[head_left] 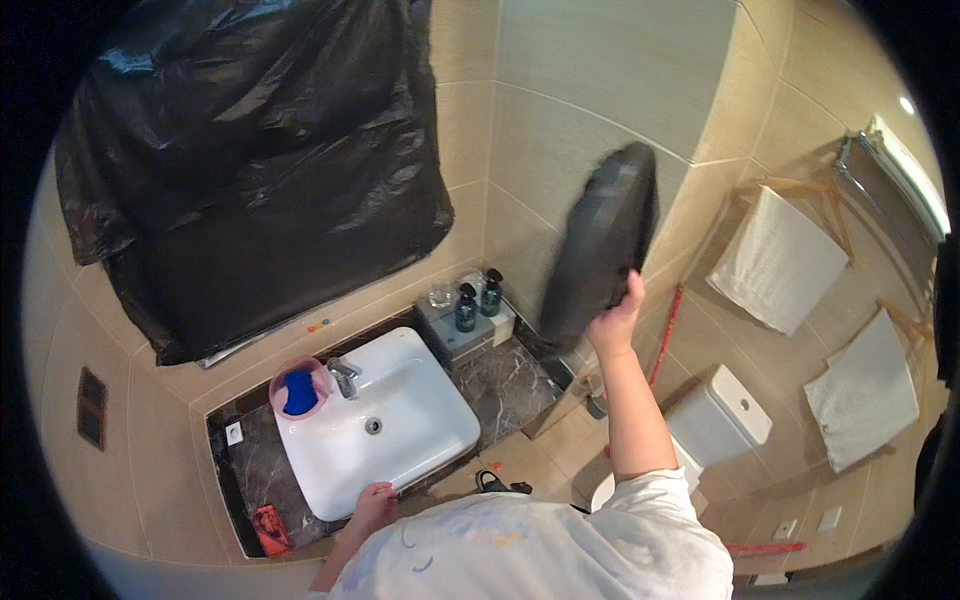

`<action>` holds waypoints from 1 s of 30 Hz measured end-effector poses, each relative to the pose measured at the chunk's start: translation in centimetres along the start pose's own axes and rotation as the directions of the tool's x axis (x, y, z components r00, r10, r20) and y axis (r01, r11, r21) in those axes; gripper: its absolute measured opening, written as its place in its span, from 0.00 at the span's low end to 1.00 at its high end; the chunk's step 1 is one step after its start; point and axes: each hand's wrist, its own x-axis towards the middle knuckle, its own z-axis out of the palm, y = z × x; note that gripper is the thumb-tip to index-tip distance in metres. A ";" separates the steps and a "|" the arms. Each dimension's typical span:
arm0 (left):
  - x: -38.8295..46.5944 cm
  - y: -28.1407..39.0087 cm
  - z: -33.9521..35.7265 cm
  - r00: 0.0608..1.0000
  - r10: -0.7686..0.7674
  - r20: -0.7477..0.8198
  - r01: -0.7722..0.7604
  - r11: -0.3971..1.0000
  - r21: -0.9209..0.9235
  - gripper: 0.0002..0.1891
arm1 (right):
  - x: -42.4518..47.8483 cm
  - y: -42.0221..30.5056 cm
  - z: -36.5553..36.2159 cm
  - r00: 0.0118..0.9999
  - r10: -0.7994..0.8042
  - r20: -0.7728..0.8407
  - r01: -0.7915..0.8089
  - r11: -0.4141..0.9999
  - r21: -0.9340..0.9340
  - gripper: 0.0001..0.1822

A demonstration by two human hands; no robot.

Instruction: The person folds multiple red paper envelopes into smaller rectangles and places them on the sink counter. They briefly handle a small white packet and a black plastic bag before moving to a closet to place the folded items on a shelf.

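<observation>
My right hand, raised at the right of the washbasin, grips the lower part of a long black object with rounded ends. Motion blurs it, so I cannot tell exactly what it is. Its upper end slants up in front of the tiled wall. Low down, my left hand is at the front rim of the white washbasin; whether it touches the rim is unclear. Behind the basin's bowl stands a chrome faucet, and beside it a pink bowl holds a blue cloth or sponge.
Black plastic sheeting covers much of the wall above the basin. Pump bottles stand on a grey box on the dark marble counter. A red packet lies front left. Rightward are a toilet and hanging white towels.
</observation>
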 end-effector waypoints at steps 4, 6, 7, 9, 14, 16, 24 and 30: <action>1.3 3.8 4.7 1.000 0.005 -0.015 -0.003 0.989 0.145 0.16 | -0.6 4.7 -4.8 0.961 0.193 -0.197 -0.264 0.851 -0.454 0.25; 2.3 4.3 6.4 1.000 0.015 0.024 -0.019 0.983 0.183 0.16 | -0.9 9.0 -7.2 0.913 0.314 -0.260 -0.368 0.910 -0.193 0.24; 2.2 4.4 6.9 0.999 0.005 0.035 -0.012 0.980 0.200 0.16 | 0.6 6.4 -7.4 0.805 0.469 -0.362 -0.544 0.828 -0.137 0.23; 2.3 4.7 8.2 0.998 -0.013 0.064 -0.003 0.972 0.237 0.16 | 1.6 7.2 -9.0 0.732 0.627 -0.267 -0.599 0.779 0.185 0.24; 5.5 2.9 10.1 0.992 -0.053 0.118 0.014 0.950 0.311 0.16 | 1.8 15.2 -11.8 0.597 0.799 -0.076 -0.607 0.511 0.608 0.22; 5.7 3.1 11.6 0.992 -0.060 0.113 0.023 0.953 0.303 0.16 | 2.0 15.8 -12.0 0.586 0.810 0.040 -0.607 0.405 0.684 0.22; 4.5 3.1 19.7 0.981 -0.089 0.173 0.044 0.969 0.244 0.14 | 2.5 15.7 -12.1 0.679 0.715 0.167 -0.594 0.402 0.697 0.21; 4.5 2.3 22.2 0.980 -0.083 0.182 0.032 0.963 0.269 0.16 | 2.9 14.2 -13.0 0.774 0.633 0.017 -0.616 0.746 0.252 0.23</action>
